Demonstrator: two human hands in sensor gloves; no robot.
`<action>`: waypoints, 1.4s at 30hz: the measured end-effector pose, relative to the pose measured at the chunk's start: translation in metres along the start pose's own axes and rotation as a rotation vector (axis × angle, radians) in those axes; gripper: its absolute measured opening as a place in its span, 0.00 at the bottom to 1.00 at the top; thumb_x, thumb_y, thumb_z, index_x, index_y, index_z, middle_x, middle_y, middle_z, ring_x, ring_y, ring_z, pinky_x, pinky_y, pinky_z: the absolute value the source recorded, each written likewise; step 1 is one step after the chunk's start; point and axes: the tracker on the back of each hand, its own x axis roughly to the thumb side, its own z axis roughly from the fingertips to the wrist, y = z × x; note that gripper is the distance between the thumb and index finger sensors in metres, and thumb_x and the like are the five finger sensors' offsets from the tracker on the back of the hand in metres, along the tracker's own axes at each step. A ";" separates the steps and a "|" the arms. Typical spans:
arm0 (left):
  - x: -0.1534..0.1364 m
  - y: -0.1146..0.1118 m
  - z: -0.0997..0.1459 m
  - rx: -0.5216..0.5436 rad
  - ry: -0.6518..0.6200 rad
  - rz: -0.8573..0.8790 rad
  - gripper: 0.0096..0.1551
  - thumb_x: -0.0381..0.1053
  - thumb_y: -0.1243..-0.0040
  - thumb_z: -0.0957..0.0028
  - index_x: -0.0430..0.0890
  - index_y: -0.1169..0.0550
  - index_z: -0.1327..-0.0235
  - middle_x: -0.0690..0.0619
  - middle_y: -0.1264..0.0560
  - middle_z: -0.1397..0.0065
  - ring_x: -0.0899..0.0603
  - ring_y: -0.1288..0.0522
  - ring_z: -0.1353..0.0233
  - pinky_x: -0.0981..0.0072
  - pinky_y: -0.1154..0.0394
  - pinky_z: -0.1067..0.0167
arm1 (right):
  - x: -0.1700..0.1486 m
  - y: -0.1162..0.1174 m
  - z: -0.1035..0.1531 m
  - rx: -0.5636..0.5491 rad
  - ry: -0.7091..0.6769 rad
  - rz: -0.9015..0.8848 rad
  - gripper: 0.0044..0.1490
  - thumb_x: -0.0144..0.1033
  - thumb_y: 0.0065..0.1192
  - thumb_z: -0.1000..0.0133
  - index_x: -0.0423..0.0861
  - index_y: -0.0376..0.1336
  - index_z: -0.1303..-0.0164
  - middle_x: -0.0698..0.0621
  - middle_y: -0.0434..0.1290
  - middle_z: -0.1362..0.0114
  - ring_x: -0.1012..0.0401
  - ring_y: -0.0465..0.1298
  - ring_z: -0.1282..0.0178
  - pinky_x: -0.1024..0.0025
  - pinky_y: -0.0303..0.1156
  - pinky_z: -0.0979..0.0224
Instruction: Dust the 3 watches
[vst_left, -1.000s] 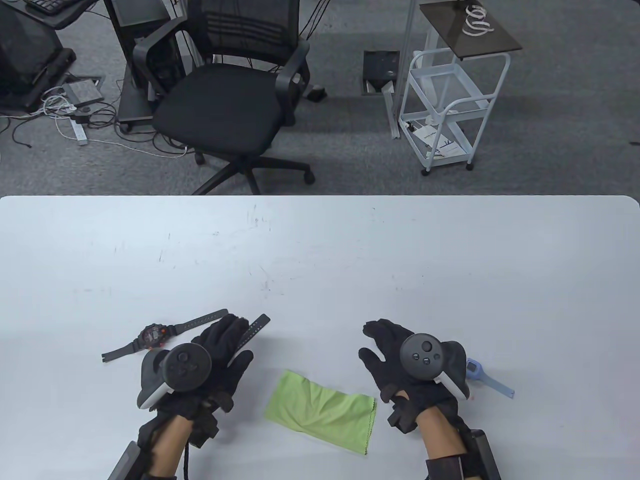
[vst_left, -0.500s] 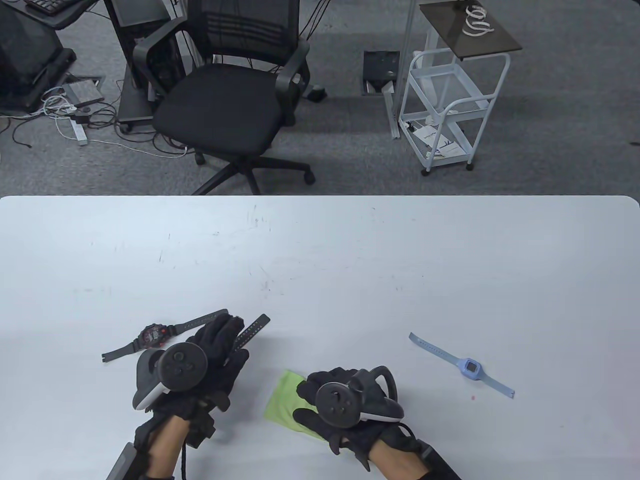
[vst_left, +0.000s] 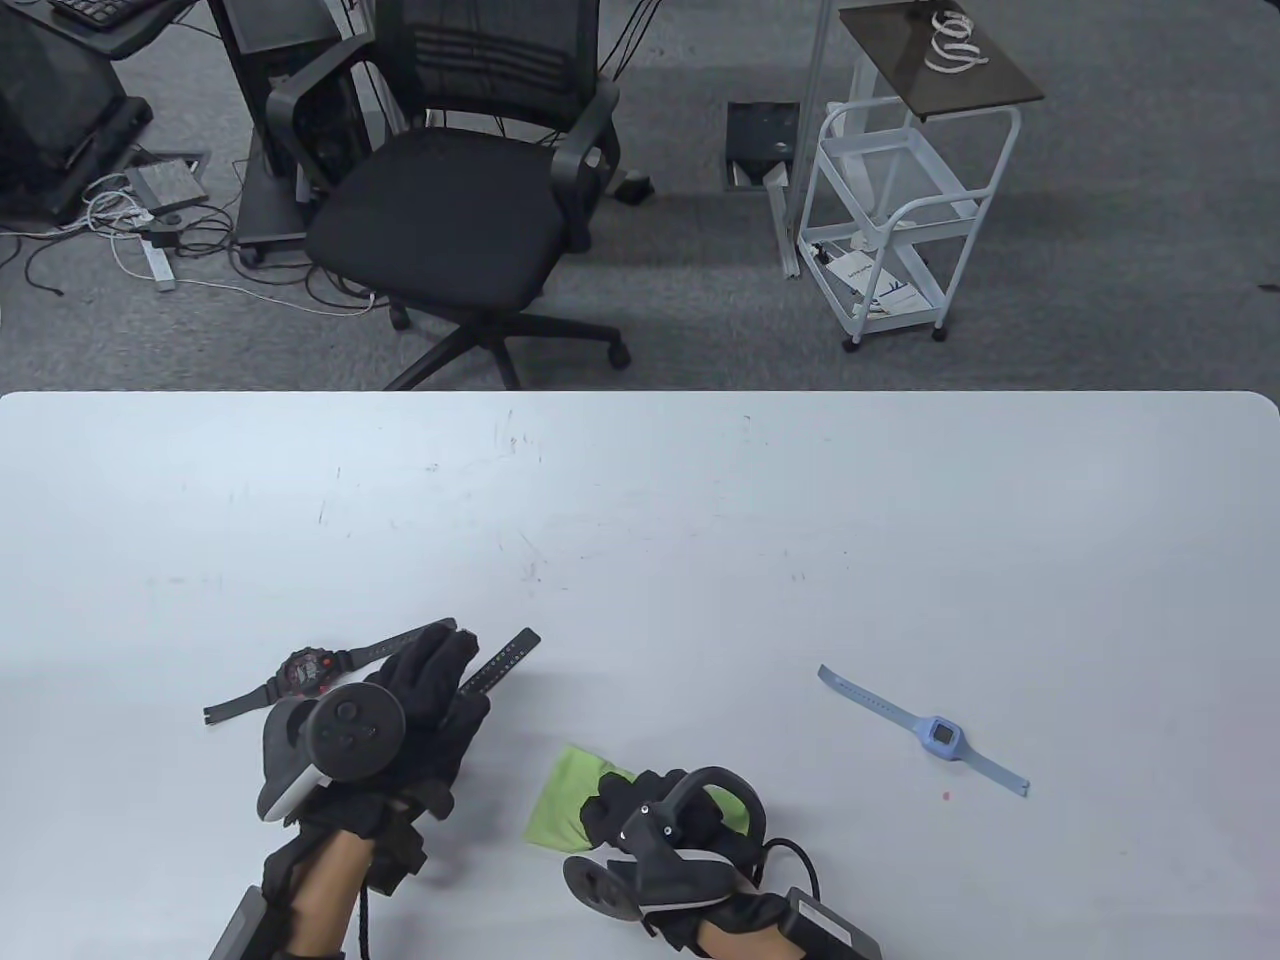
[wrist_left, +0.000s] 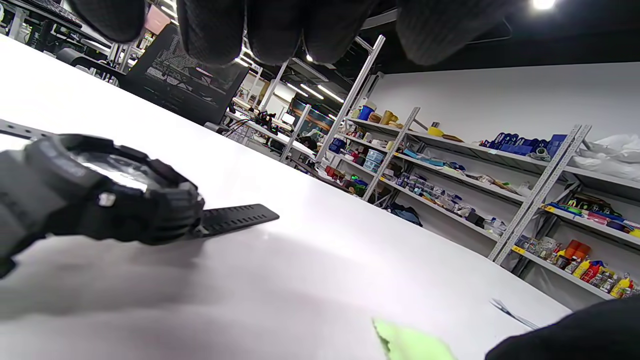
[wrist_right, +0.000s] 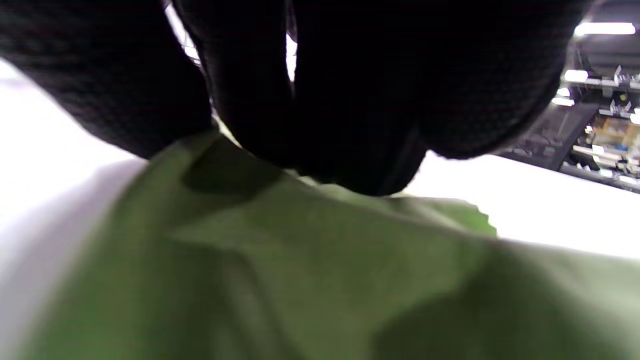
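Three watches lie on the white table. A black watch with a red face sits at the left. A second black watch lies under my left hand, and only its strap shows in the table view. My left fingers are straight and hover just above it. A light blue watch lies at the right, away from both hands. My right hand is turned on its side, its fingers curled into the bunched green cloth and gripping it.
The near table edge lies close below both wrists. Beyond the far edge stand a black office chair and a white wheeled cart. Shelves of goods fill the background in the left wrist view.
My right hand left the blue watch, swung left onto the green cloth, then rolled onto its side and bunched the cloth. My left hand drifted slightly left over the black watch.
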 end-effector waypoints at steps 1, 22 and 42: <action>0.000 0.000 0.000 0.000 0.000 0.000 0.42 0.61 0.45 0.41 0.44 0.37 0.16 0.39 0.41 0.14 0.26 0.40 0.18 0.20 0.43 0.31 | 0.000 0.001 0.000 -0.015 -0.004 0.006 0.29 0.55 0.78 0.50 0.50 0.79 0.44 0.47 0.83 0.37 0.55 0.88 0.48 0.52 0.83 0.49; -0.029 0.023 0.012 -0.019 0.289 -0.049 0.36 0.55 0.42 0.41 0.42 0.29 0.21 0.38 0.29 0.21 0.28 0.26 0.28 0.26 0.32 0.35 | -0.169 0.030 0.071 -0.453 0.654 -1.696 0.28 0.48 0.66 0.43 0.45 0.75 0.40 0.45 0.82 0.37 0.53 0.86 0.45 0.49 0.80 0.44; -0.047 -0.021 0.001 -0.410 0.510 -0.256 0.44 0.56 0.29 0.50 0.39 0.31 0.24 0.39 0.31 0.26 0.36 0.23 0.38 0.35 0.29 0.36 | -0.169 0.029 0.069 -0.429 0.651 -1.656 0.28 0.48 0.65 0.43 0.45 0.74 0.38 0.45 0.81 0.35 0.52 0.85 0.43 0.47 0.78 0.42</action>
